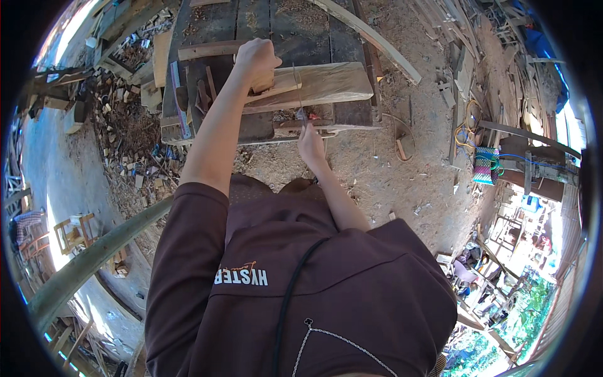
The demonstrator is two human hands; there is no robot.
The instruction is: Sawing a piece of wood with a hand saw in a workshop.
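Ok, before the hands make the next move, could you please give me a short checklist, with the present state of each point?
1. Right hand holding the saw at its near end: ok.
2. Left hand at the strip: ok, though how firmly it holds: cannot tell.
3. Left hand apart from the blade: ok, a gap shows between them.
4. Board lying under the strip: ok.
5. Bench free of loose bits: not ok, sawdust and a stick lie on it.
6. Depth of any cut: cannot tell, too small to see.
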